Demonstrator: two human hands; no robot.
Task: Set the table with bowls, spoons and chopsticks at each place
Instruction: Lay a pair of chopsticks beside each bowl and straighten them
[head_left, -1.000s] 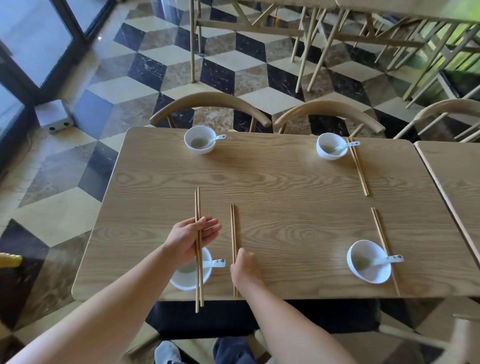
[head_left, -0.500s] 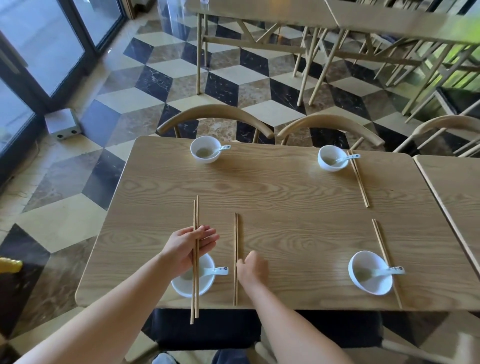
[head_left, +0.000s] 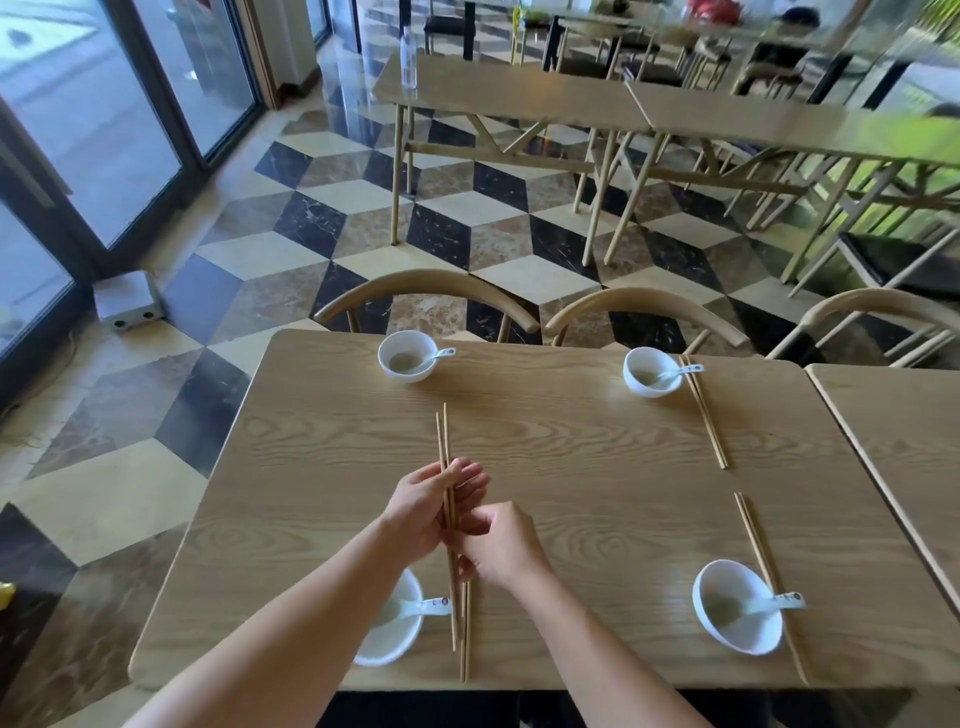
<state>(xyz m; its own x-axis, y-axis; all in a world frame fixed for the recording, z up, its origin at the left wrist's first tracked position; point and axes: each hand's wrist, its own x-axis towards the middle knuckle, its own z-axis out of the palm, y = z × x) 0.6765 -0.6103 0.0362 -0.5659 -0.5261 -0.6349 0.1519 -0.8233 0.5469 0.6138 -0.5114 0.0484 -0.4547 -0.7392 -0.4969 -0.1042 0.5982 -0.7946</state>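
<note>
My left hand (head_left: 423, 512) holds a pair of wooden chopsticks (head_left: 443, 441) upright above the near-left part of the wooden table (head_left: 597, 467). My right hand (head_left: 501, 545) has come against it, and its curled fingers pinch the same pair lower down. A second pair of chopsticks (head_left: 466, 644) lies on the table beside the near-left bowl (head_left: 387, 636), which has a spoon (head_left: 428, 606) in it. The far-left bowl (head_left: 407, 357) holds a spoon (head_left: 444, 353) and has no chopsticks beside it.
The far-right bowl (head_left: 651, 372) and near-right bowl (head_left: 735, 610) each have a spoon and a pair of chopsticks to their right. Curved chair backs (head_left: 426, 286) stand along the far edge. Another table (head_left: 893, 415) adjoins on the right.
My right hand left the pair lying on the table and rose to meet my left hand, taking hold of the held pair. The view tilted up.
</note>
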